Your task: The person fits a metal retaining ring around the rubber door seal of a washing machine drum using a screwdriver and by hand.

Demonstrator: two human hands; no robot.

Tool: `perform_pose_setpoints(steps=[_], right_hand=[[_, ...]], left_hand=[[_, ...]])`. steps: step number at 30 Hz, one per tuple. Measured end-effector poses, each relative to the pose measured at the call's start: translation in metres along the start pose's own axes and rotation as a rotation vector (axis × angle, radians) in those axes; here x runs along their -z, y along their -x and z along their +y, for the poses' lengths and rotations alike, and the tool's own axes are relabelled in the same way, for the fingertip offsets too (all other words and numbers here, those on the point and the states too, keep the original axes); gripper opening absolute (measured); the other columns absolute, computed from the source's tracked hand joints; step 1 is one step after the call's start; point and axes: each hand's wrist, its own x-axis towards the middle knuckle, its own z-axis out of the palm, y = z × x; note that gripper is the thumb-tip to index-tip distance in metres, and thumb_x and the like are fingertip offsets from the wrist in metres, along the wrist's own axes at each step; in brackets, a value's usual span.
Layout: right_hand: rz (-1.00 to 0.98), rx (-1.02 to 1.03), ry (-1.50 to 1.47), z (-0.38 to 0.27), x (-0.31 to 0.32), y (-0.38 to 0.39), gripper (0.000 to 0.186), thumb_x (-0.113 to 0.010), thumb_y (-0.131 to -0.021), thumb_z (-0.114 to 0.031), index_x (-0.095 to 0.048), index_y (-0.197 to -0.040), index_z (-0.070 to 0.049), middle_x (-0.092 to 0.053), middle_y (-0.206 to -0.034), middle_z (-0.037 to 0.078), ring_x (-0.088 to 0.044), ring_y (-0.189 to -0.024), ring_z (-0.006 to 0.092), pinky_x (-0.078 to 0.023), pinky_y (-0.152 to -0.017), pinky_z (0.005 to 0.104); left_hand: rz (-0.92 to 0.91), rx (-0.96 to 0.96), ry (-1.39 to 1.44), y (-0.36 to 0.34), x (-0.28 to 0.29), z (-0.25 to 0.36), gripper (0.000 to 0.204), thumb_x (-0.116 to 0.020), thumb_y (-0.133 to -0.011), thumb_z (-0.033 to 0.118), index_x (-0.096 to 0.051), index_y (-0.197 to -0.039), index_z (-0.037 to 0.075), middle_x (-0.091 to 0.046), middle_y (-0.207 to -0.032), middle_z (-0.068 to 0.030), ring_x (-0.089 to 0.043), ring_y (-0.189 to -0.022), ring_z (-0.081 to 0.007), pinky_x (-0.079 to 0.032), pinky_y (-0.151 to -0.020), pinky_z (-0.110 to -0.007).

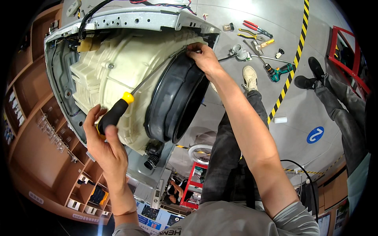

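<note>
My left hand (106, 145) is closed on a black-and-yellow screwdriver (115, 113), whose long shaft slants up to the top rim of a black rubber door gasket (165, 104). The gasket sits on a cream plastic tub (126, 55) inside an open grey metal appliance housing (59, 74). My right hand (202, 59) has its fingers bent onto the gasket's upper edge at the screwdriver's tip; what exactly they pinch is hidden. A short black ribbed hose (151, 160) hangs below the gasket.
Pliers (249, 37), a hammer (258, 46), a drill (277, 72) and other parts lie on the grey floor beside hazard tape (297, 51). A person in dark trousers (342, 110) stands at right. A wooden shelf unit (35, 137) is left; another person (175, 190) is below.
</note>
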Motion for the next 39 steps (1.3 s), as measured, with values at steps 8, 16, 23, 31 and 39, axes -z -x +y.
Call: perform_pose_setpoints(steps=[8,16,23,31,39], right_hand=[[0.004,-0.061,-0.082,0.003,0.0,0.002,0.035,-0.072,-0.084,-0.013,-0.071,-0.117,-0.002,-0.068,-0.116,0.018,-0.066,-0.108,0.03,-0.05,-0.093,0.0382],[0.022,0.038,-0.147,0.021,-0.007,0.004,0.033,-0.076,-0.086,-0.017,-0.072,-0.117,-0.007,-0.058,-0.116,0.014,-0.059,-0.109,0.0312,-0.049,-0.093,0.0394],[0.055,0.073,-0.131,0.014,-0.007,0.009,0.032,-0.077,-0.085,-0.016,-0.073,-0.116,-0.007,-0.058,-0.112,0.013,-0.057,-0.103,0.0283,-0.048,-0.091,0.0379],[0.053,0.072,-0.102,0.012,-0.004,0.01,0.03,-0.076,-0.086,-0.013,-0.072,-0.115,-0.006,-0.058,-0.112,0.011,-0.057,-0.102,0.0248,-0.048,-0.091,0.0354],[0.046,0.079,-0.103,0.008,-0.004,0.011,0.03,-0.076,-0.085,-0.013,-0.073,-0.113,-0.005,-0.059,-0.112,0.014,-0.06,-0.104,0.0296,-0.049,-0.093,0.0387]], left_hand=[[-0.069,-0.231,-0.009,-0.001,-0.002,0.004,0.035,-0.061,-0.098,0.0,-0.051,-0.131,0.001,-0.055,-0.132,-0.0178,-0.056,-0.121,-0.0228,-0.042,-0.107,-0.034],[-0.038,-0.149,0.159,-0.002,0.0,0.004,0.033,-0.063,-0.097,0.007,-0.053,-0.128,0.0,-0.053,-0.131,-0.0158,-0.054,-0.119,-0.0226,-0.042,-0.104,-0.033],[0.026,-0.083,-0.007,0.004,0.001,-0.006,0.031,-0.059,-0.1,0.012,-0.051,-0.128,0.0,-0.052,-0.131,-0.0187,-0.052,-0.122,-0.0254,-0.041,-0.107,-0.037],[0.063,0.081,-0.076,0.001,-0.002,0.002,0.041,-0.057,-0.102,0.012,-0.046,-0.14,0.002,-0.053,-0.133,-0.017,-0.051,-0.126,-0.0219,-0.042,-0.107,-0.033],[0.005,0.055,0.004,-0.001,0.0,0.01,0.04,-0.062,-0.095,-0.001,-0.049,-0.132,0.002,-0.053,-0.131,-0.0163,-0.054,-0.117,-0.0215,-0.046,-0.101,-0.034]])
